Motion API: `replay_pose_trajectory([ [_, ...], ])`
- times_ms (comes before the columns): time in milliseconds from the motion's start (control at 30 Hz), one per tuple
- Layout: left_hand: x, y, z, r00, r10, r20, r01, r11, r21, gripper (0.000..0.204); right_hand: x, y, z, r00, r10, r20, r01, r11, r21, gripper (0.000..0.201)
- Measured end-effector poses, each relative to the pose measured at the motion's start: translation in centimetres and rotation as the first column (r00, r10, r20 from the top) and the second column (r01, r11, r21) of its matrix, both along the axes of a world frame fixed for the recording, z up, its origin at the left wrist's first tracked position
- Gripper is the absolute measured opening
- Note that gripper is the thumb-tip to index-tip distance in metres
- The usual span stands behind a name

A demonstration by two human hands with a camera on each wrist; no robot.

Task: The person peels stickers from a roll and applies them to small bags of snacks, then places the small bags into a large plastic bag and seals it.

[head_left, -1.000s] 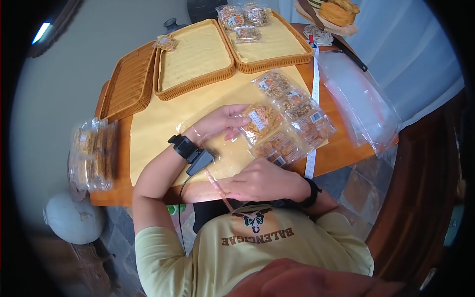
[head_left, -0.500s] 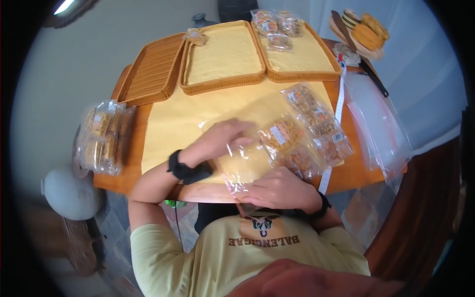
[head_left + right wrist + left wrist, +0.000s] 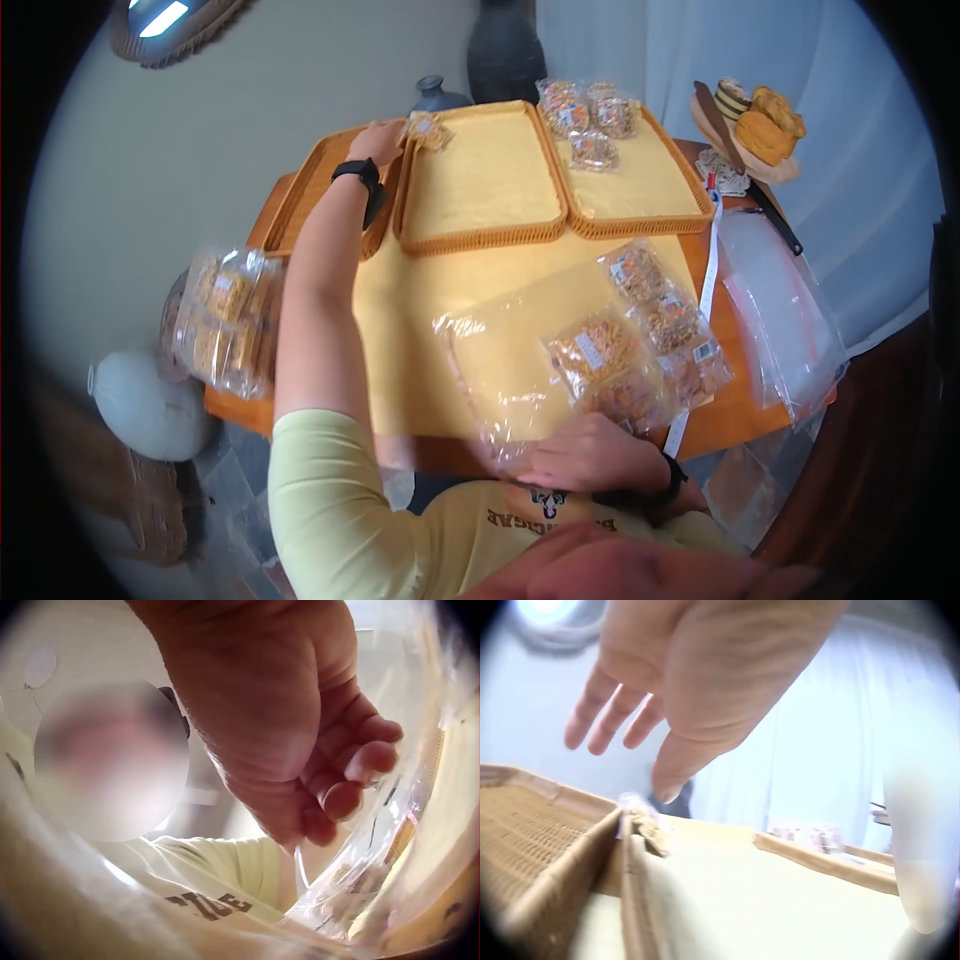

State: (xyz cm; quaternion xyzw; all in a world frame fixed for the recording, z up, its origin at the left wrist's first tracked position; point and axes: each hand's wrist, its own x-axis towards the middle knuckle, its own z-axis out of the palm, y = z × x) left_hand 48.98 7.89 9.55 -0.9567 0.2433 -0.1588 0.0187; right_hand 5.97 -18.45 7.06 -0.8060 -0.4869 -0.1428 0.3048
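My left hand (image 3: 378, 143) reaches to the far end of the baskets, close beside a small wrapped snack packet (image 3: 428, 132). In the left wrist view its fingers (image 3: 607, 724) are spread apart above that packet (image 3: 649, 831), with nothing between them and the thumb. At the near table edge my right hand (image 3: 585, 455) pinches the edge of a large clear plastic bag (image 3: 500, 370); its curled fingers (image 3: 341, 801) show in the right wrist view. Inside the bag lie several snack packets, among them one with a white label (image 3: 592, 350).
Three shallow wicker baskets stand along the back: a bare one (image 3: 315, 190) and two lined ones (image 3: 480, 180). Wrapped snacks (image 3: 593, 152) lie in the right basket. Filled packs (image 3: 228, 320) stand at left; flat clear bags (image 3: 785, 310) and a measuring tape (image 3: 711, 260) lie at right.
My left hand has left the plastic bag and moved far forward to the small packet between the baskets. My right hand stays at the bag's near edge. The head view has shifted.
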Motion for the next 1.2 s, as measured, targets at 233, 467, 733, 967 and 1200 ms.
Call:
replay_pose_trajectory([
  [233, 6.5, -5.0, -2.6, 0.939, 0.249, -0.237, -0.32, 0.885, -0.338, 0.052, 0.3, -0.4, -1.2, 0.982, 0.046, -0.186, -0.05, 0.999, -0.015, 0.025],
  [467, 4.9, -7.8, -3.4, 0.757, 0.619, -0.21, -0.654, 0.718, -0.239, 0.033, -0.1, -0.2, -2.4, 0.987, 0.048, -0.156, -0.052, 0.998, -0.021, 0.012],
  [733, 15.6, -7.7, -12.4, 0.984, 0.174, -0.041, -0.164, 0.97, 0.182, 0.047, -0.2, -0.2, -2.7, 0.986, 0.053, -0.159, -0.048, 0.998, 0.034, 0.01],
  [967, 3.9, -12.0, -4.1, 0.932, 0.291, -0.215, -0.28, 0.956, 0.083, 0.047, -0.2, -0.1, -2.7, 0.99, 0.058, -0.128, -0.055, 0.998, 0.021, 0.011],
  [1200, 2.4, -10.0, -3.0, 0.979, 0.179, -0.102, -0.172, 0.983, 0.071, 0.039, 0.4, -0.1, -2.2, 0.999, 0.008, -0.043, -0.005, 0.998, 0.069, 0.029],
])
